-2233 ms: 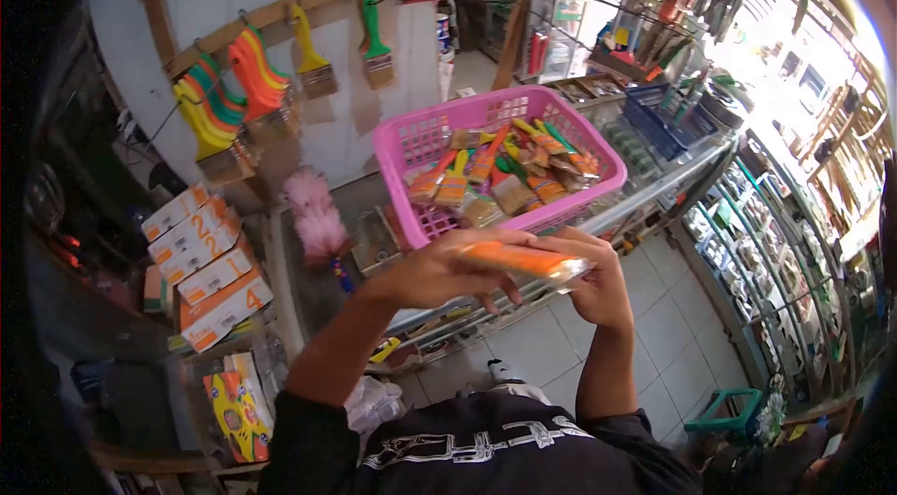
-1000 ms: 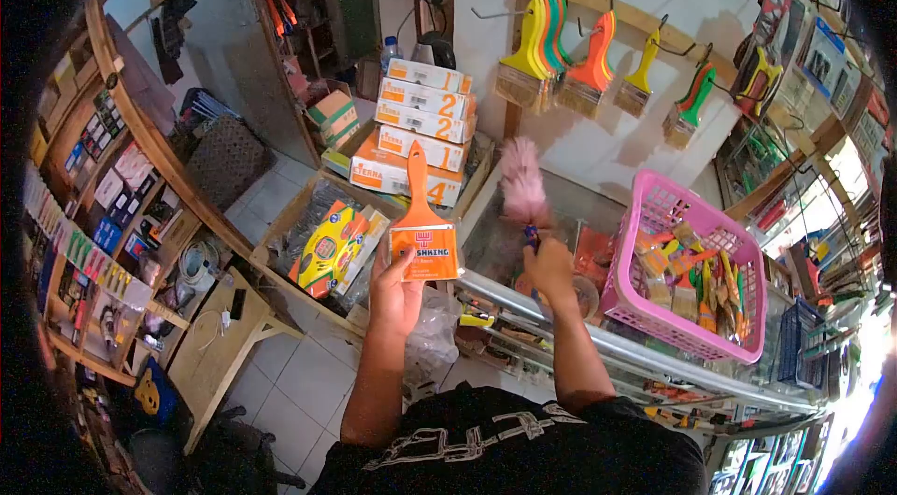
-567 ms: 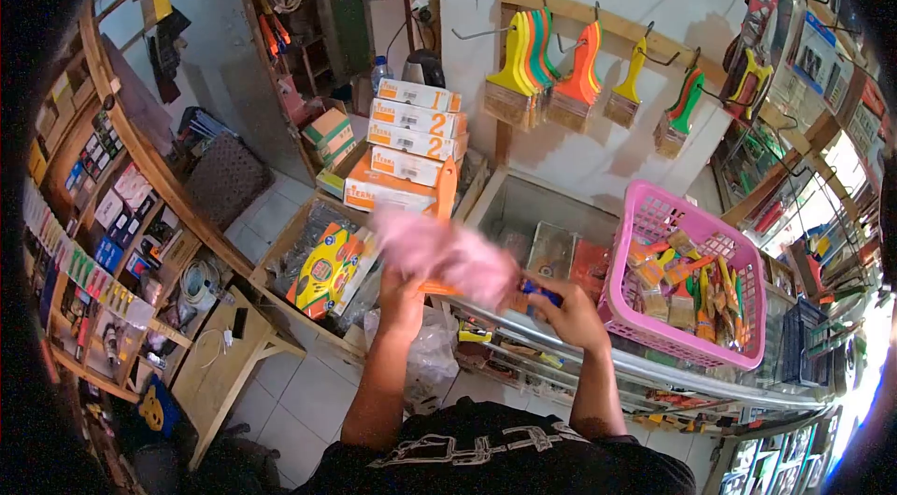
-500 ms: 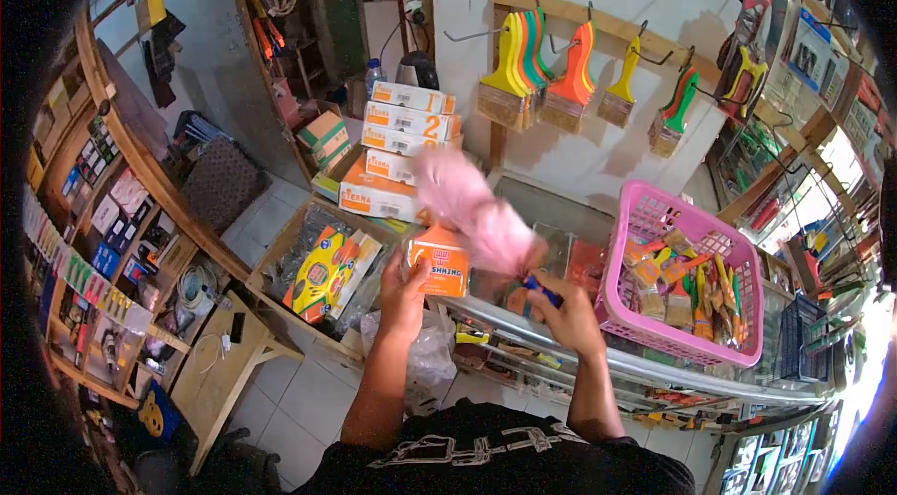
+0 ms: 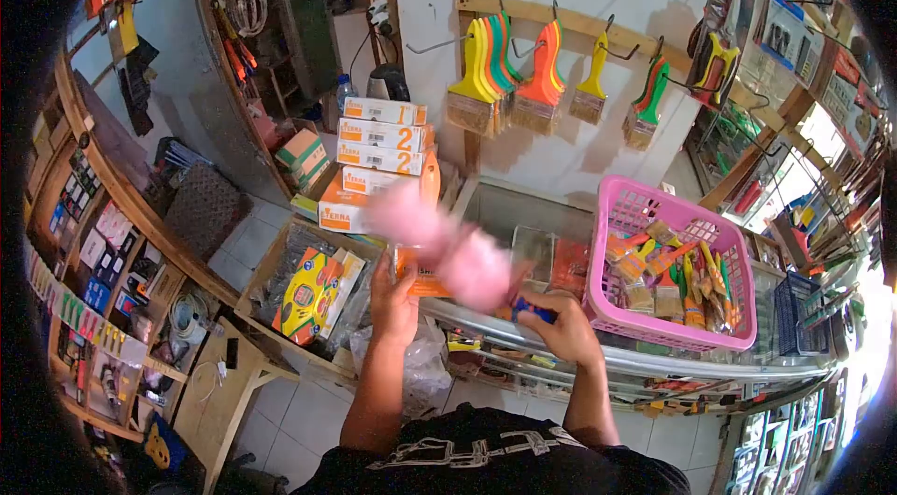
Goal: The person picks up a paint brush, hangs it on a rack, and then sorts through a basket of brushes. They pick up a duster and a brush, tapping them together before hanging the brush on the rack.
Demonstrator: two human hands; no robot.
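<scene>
The orange paintbrush (image 5: pixel 422 243), in its clear sleeve, stands upright at frame centre, its long axis running twelve to six o'clock: handle tip up beside the stacked boxes, bristle end down in the left hand (image 5: pixel 394 294). That hand is closed around the lower part of the sleeve, thumb on the near face; most of the brush's label is hidden by the duster.

The pink feather duster (image 5: pixel 439 238) lies across the brush from about four o'clock to ten o'clock, blurred, its plume covering the brush's middle. Its blue handle (image 5: pixel 531 310) sits in the right hand (image 5: pixel 561 327), which is clenched around it, fingers curled under. Whether the plume touches the sleeve or passes just in front cannot be told through the blur.

Relation of note: the brush lies at nine o'clock from the right hand and directly above the left; the left hand is the nearer and is the only one in contact with it. The two axes cross at an angle, duster over brush.

Surroundings: a pink basket (image 5: pixel 645 327) of assorted brushes sits at three o'clock of the hands on the glass counter (image 5: pixel 561 360). Numbered boxes (image 5: pixel 378 154) are stacked at eleven o'clock. Coloured brushes (image 5: pixel 514 75) hang from wall hooks at twelve o'clock. Yellow packets (image 5: pixel 313 289) lie at nine o'clock, below the boxes.
</scene>
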